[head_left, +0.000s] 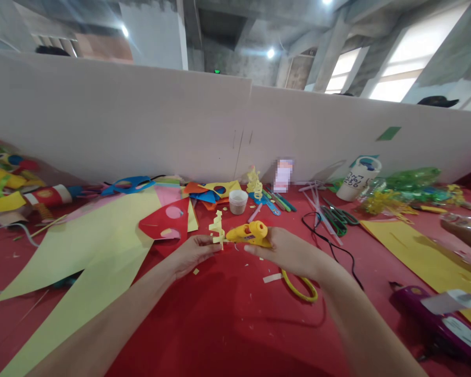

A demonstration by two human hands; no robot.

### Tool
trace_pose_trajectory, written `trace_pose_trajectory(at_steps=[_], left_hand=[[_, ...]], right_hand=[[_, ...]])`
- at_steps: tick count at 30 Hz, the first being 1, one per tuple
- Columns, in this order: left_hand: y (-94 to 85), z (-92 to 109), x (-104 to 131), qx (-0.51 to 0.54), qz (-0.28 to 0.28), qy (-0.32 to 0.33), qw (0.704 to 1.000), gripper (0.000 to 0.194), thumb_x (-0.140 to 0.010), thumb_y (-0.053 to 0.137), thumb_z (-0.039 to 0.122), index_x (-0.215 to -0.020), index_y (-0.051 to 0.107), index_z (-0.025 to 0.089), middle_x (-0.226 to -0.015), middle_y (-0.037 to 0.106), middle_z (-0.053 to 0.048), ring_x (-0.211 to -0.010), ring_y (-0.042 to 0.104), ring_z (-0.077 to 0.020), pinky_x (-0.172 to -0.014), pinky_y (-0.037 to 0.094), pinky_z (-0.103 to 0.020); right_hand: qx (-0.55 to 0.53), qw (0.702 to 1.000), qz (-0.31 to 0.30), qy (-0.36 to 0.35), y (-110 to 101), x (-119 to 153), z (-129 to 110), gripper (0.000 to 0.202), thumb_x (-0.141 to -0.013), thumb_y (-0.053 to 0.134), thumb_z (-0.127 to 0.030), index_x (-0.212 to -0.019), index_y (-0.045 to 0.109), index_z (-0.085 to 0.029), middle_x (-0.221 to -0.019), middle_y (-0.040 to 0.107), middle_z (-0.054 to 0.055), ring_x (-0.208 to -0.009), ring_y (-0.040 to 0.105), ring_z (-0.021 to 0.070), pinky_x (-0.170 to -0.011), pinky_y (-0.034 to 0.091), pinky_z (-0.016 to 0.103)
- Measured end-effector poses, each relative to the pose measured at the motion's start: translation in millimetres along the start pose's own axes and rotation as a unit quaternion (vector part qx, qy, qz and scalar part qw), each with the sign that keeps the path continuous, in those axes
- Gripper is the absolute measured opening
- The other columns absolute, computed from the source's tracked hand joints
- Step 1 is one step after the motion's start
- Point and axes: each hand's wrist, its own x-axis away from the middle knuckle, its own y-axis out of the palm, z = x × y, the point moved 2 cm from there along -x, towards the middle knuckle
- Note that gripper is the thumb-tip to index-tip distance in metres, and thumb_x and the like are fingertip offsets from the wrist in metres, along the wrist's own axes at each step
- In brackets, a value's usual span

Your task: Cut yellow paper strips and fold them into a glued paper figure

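My right hand (286,250) is closed round the handle of a yellow glue gun (246,231), its nozzle pointing left. At the nozzle tip is a pale yellow folded paper piece (217,230), pinched in the fingers of my left hand (198,254). Whether the nozzle touches the paper I cannot tell. Just beyond the hands stands a small white cup (238,201). Behind it to the right is a yellow curled paper figure (254,183) on a blue base. A yellow ring (300,289) lies under my right wrist, partly hidden by the forearm.
Pale yellow sheets (82,251) and a red mask shape (165,222) cover the left. Green-handled scissors (333,220), a black cord (337,246) and a white bottle (359,178) are at the right. A purple tool (435,319) lies near right. Another person's hand (465,233) shows at the right edge.
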Motion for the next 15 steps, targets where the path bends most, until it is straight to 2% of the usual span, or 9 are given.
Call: trace_pose_trajectory(at_steps=[8, 15], left_hand=[[-1.3, -0.8, 0.0, -0.020, -0.016, -0.013, 1.000, 0.021, -0.052, 0.079, 0.020, -0.071, 0.072, 0.016, -0.076, 0.072, -0.002, -0.073, 0.064, -0.0105, -0.076, 0.046, -0.020], [0.1, 0.3, 1.0, -0.031, -0.032, -0.011, 0.999, 0.021, -0.055, 0.078, 0.020, -0.075, 0.072, 0.017, -0.079, 0.072, -0.002, -0.076, 0.064, -0.0112, -0.079, 0.046, -0.021]], right_hand=[[-0.013, 1.000, 0.001, -0.013, 4.9, -1.0, -4.2, 0.028, -0.085, 0.048, -0.034, -0.111, 0.057, -0.026, -0.099, 0.066, 0.002, -0.086, 0.060, 0.0185, -0.078, 0.045, 0.032], [0.017, 0.999, -0.009, 0.026, 6.0, -0.5, -1.7, 0.030, -0.084, 0.049, -0.040, -0.105, 0.061, -0.022, -0.093, 0.067, 0.005, -0.081, 0.061, 0.0205, -0.074, 0.045, 0.033]])
